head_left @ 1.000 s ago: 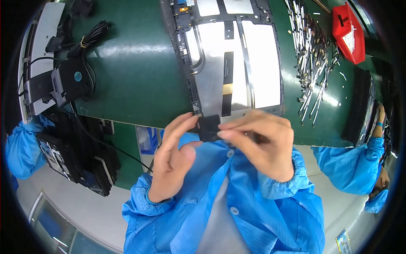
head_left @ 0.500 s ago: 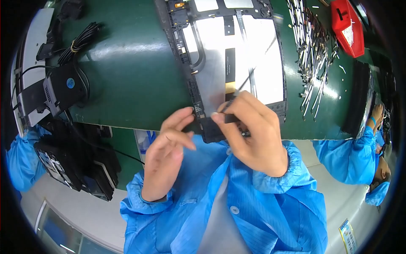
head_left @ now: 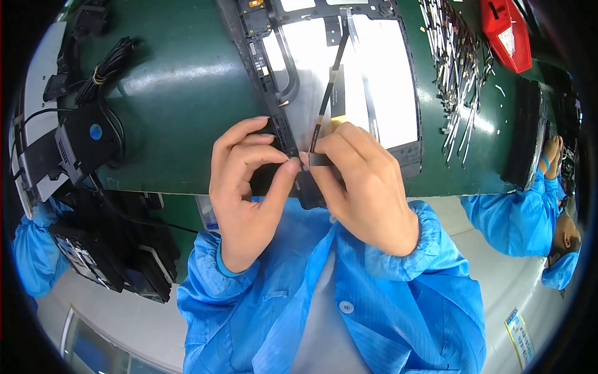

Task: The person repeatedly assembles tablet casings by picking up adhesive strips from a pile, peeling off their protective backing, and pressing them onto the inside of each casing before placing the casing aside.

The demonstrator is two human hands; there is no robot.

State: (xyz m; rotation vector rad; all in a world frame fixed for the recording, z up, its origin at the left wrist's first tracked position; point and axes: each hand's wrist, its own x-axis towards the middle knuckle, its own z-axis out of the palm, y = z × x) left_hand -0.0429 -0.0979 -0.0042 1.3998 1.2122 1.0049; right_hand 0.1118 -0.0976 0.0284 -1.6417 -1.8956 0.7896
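An opened tablet-like device (head_left: 398, 81) lies on the green bench, with a black frame and a shiny silver-white inner panel. In my right hand (head_left: 364, 181), thumb and fingers pinch the lower end of a thin black flex cable (head_left: 327, 93). The cable slants up over the panel, its far end near the device's upper part. My left hand (head_left: 249, 181) is at the lower left edge of the frame, thumb and index fingertips closed together there. Whatever lies between those fingertips is too small to make out.
A heap of similar thin cables (head_left: 458, 75) lies to the right, beside a red bin (head_left: 514, 40) with small white pieces. At left are a black adapter (head_left: 93, 134) and a bundled cord (head_left: 112, 68). Stacked dark devices (head_left: 118, 249) sit lower left. Another person's sleeve (head_left: 504, 218) shows at right.
My left hand has moved up and right to the frame edge, its fingers closing. The flex cable in my right hand has swung to lie more steeply across the panel.
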